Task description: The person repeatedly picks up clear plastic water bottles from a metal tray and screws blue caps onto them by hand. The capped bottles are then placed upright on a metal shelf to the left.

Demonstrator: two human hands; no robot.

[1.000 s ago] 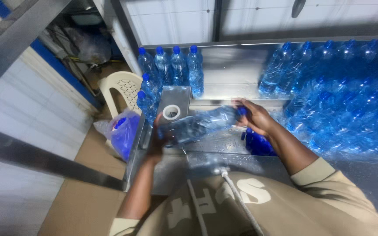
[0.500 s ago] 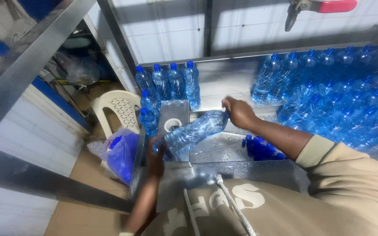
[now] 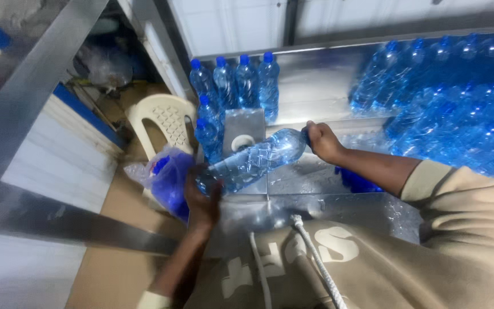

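Both hands clasp one clear water bottle, lying slantwise just before the steel block: left hand wrapped round its base, lower and nearer; right hand apparently closed over its hidden cap end, farther up.

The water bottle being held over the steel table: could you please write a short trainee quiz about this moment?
1. True or false: the water bottle is standing upright on the steel table.
2. Which of the hands grips the cap end of the bottle?
A. left hand
B. right hand
C. neither
3. Fill in: the white plastic chair stands to the ____ of the table as the picture shows it.

Key
1. False: it lies tilted, held between both hands.
2. B. The left hand holds the base end.
3. left, beside the row of upright blue-capped bottles.
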